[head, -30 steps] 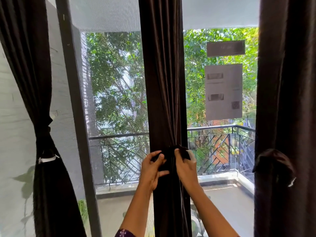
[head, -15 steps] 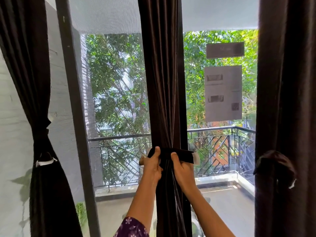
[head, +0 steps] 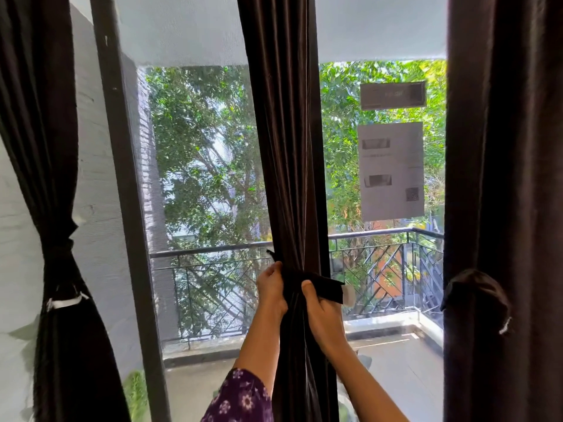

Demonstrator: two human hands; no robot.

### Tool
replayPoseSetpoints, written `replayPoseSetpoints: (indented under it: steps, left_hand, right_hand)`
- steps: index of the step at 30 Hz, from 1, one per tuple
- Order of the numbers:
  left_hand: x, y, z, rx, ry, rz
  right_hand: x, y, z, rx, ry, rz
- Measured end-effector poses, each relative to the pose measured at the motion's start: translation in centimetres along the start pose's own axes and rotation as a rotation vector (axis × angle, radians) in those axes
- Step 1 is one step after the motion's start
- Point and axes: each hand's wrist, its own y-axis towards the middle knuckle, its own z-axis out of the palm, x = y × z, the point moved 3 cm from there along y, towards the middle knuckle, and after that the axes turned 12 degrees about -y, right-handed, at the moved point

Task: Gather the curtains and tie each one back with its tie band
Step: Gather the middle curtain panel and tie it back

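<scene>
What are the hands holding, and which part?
Both hold the tie band around the middle curtain: the left hand grips its left end, the right hand its right end.

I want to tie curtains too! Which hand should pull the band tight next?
Probably the right hand: it grips the long loose end of the band. The left hand pins the short end against the middle curtain.
</scene>
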Motion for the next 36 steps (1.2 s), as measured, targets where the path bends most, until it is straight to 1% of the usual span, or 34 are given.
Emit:
replayPoseSetpoints:
  steps: [3, 6, 13, 15, 17, 21, 25, 27, 30, 33, 35, 36]
  left_hand:
    - [-0.3, 0.0, 0.8, 0.086, 0.074, -0.105]
    - [-0.3, -0.1, 1.1, 0.138, 0.120, -0.167]
    - [0.1, -0.8, 1.7, 0.288, 0.126, -0.215]
    - [0.1, -0.9, 1.7, 0.338, 0.153, -0.224]
    - [0.3, -1.2, 1.6, 0.388, 0.209, -0.271]
    - [0.7, -1.0, 1.5, 0.397, 0.268, -0.318]
    - [1.1, -1.2, 1.6, 0.425, 0.254, -0.398]
    - [1.4, -1.5, 1.6, 0.434, 0.229, -0.412]
    - [1.8, -2.2, 2.0, 0.454, 0.173, -0.422]
    - [2.3, -2.6, 2.5, 0.506, 0.078, -0.439]
    - [2.4, -2.5, 2.7, 0.533, 0.051, -0.431]
    - [2.5, -2.5, 2.8, 0.540, 0.045, -0.430]
  right_hand:
    - [-0.1, 0.1, -0.1, 0.038, 0.033, 0.012]
    - [-0.2, 0.4, -0.2, 0.081, 0.063, 0.034]
    - [-0.9, 1.1, -0.7, 0.094, 0.116, 0.079]
    - [-0.9, 1.2, -0.8, 0.090, 0.133, 0.081]
    - [-0.9, 1.3, -0.8, 0.092, 0.151, 0.098]
    - [-0.9, 1.5, -1.0, 0.076, 0.180, 0.101]
    - [-1.3, 1.2, -0.9, 0.048, 0.114, 0.113]
    - [-1.3, 0.8, -0.9, 0.043, 0.095, 0.110]
    - [-1.0, 0.2, -1.4, -0.007, 0.056, 0.103]
    - [-1.0, -0.4, -2.0, -0.007, -0.076, 0.106]
    - [-0.9, -0.7, -2.5, 0.002, -0.187, 0.111]
    - [-0.6, -0.9, -2.7, 0.001, -0.206, 0.102]
